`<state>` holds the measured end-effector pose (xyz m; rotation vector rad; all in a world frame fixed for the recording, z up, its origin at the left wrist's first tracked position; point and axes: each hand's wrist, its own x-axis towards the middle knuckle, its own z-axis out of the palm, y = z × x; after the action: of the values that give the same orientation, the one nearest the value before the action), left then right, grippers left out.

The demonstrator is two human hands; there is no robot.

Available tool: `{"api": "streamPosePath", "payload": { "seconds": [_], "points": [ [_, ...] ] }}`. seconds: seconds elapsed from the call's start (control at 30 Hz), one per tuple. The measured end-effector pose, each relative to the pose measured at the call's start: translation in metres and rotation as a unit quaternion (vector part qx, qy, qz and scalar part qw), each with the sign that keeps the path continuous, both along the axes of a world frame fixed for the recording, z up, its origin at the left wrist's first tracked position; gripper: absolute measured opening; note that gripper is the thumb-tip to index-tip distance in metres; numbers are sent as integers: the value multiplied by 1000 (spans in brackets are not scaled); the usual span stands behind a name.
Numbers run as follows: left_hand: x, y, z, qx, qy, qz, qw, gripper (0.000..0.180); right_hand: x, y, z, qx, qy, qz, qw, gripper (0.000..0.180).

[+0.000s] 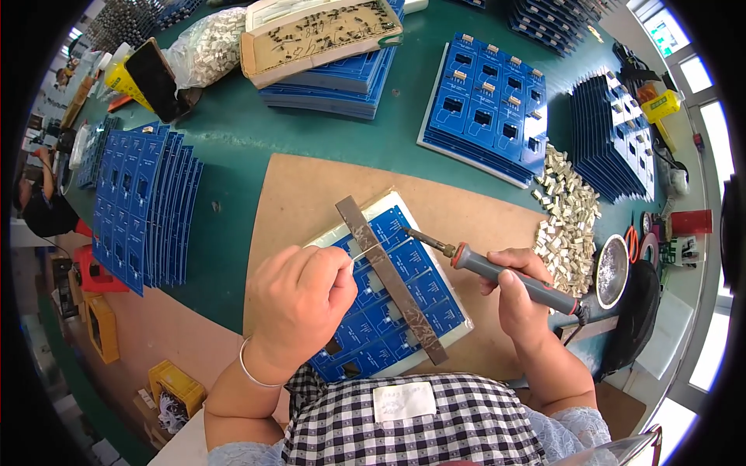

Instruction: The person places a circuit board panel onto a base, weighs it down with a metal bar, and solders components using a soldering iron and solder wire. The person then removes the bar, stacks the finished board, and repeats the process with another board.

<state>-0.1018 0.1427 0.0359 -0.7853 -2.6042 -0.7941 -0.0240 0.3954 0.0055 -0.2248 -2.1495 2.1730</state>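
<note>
My right hand [522, 299] grips a grey soldering iron [497, 272] with a red ring. Its tip rests at or just above the upper edge of a blue circuit board panel [431, 287]. The panel lies tilted on a pale-edged base [465, 317], with a dark, worn bar [396, 283] laid across it. Over the panel's left side, my left hand [299, 291] is closed, thumb against curled fingers. A thin, pale solder wire [365, 253] runs from it toward the iron's tip. The left hand hides part of the panel.
A brown board [287, 202] lies under the work on the green table [233, 171]. Stacked blue panels stand left [136, 202], back right [486, 109] and far right [614, 140]. White connectors [567, 225] are heaped beside a round metal dish [612, 272]. A phone [155, 78] stands back left.
</note>
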Motion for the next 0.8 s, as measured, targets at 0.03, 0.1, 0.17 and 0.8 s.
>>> {"api": "streamPosePath", "payload": {
  "seconds": [0.03,0.1,0.17,0.8],
  "points": [
    [0,0,0,0,-3,-2,1000,18,0,0,0,0,0,0,1000,28],
    [0,0,0,0,-6,-5,1000,18,1,2,0,-31,-2,5,999,21],
    [-1,1,0,-6,-2,-3,1000,18,1,2,0,-31,-3,5,1000,21],
    [-9,1,-8,-32,19,-5,999,15,-9,0,0,-17,-5,13,1000,20]
  ]
}}
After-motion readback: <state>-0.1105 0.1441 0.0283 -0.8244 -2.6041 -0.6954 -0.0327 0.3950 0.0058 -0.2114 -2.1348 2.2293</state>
